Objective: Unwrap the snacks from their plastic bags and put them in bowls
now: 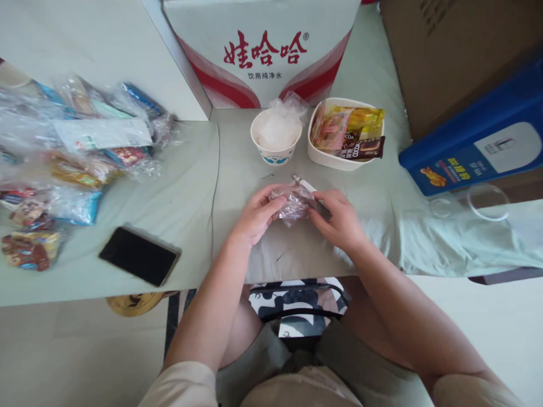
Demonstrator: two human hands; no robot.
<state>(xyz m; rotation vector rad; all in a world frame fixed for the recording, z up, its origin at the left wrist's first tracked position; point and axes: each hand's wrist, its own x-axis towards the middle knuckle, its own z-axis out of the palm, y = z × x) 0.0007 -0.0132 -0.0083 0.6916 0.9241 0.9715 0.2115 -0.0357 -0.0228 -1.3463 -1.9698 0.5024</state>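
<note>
Between both hands, above the cloth-covered table, is a crinkled clear plastic wrapper (293,202); whether anything is inside it I cannot tell. My left hand (259,213) pinches its left side with thumb and fingers. At its right edge my right hand (337,217) closes thumb and fingers on the same plastic. A white pen-like stick (304,182) with a metal tip lies just behind the wrapper, partly hidden. Farther back stands a paper cup (275,157) with crumpled clear plastic (278,127) in it. To its right, a white tub (339,162) holds several packaged snacks (350,133).
A phone (139,255) lies left of my arms, near a heap of bagged snacks (102,135). Behind the cup stands a white-and-red carton (263,51). A blue box (475,135) leans at the right by a clear plastic cup (487,202). A thin cord (215,186) crosses the cloth.
</note>
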